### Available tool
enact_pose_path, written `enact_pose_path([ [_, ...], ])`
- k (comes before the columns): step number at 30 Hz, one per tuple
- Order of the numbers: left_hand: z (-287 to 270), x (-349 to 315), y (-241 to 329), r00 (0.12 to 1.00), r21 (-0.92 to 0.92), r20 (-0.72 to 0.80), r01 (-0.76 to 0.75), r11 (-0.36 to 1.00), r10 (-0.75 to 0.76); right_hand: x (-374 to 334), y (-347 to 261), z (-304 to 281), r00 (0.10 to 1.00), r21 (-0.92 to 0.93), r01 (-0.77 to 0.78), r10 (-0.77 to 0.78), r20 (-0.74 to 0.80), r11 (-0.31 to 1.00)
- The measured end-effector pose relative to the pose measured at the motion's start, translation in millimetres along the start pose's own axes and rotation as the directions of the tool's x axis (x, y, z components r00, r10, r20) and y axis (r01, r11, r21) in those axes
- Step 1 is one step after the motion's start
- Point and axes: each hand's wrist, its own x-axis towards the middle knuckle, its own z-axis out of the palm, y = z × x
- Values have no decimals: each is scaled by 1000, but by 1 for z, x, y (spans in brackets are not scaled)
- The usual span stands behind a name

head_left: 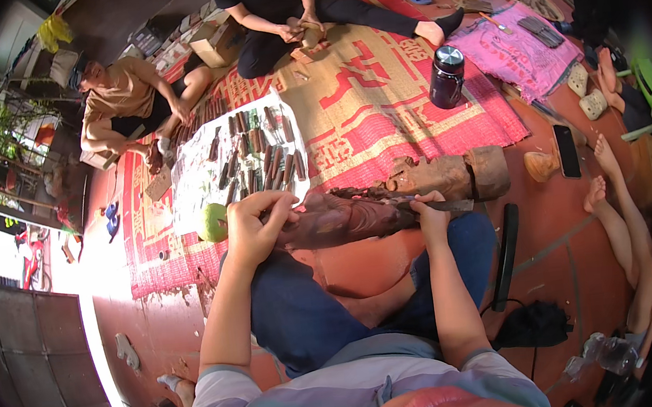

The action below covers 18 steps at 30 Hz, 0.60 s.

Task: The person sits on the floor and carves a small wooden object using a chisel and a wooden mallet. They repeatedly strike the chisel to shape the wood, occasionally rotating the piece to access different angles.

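Observation:
A dark reddish-brown carved wooden figure (341, 221) lies across my lap, above my bent knees. At its left end my left hand (255, 225) is closed, fingers curled against the wood. My right hand (430, 213) grips the narrower right end, thumb on top. A flat greyish piece (456, 206) sticks out beyond the right hand; I cannot tell whether it is a blade or part of the carving. Just past the figure rests a lighter brown wood carving (450, 177) with a thick block end. Beside my left hand sits a green round fruit (212, 222).
Several carving tools (261, 151) lie in rows on a white sheet (193, 187) over a red and yellow mat (340, 114). A dark flask (447, 78) stands on the mat. To the right are a phone (567, 151) and a black bar (505, 258). Other people sit around.

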Motion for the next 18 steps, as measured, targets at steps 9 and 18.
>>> enact_pose_path([
  [9,-2,-5,-2,1000,-37,16,-2,999,2,2,12,-3,998,13,60,-60,34,998],
  [18,-7,-3,-3,999,1,23,-48,999,48,-10,-11,4,997,151,-65,59,44,986],
])
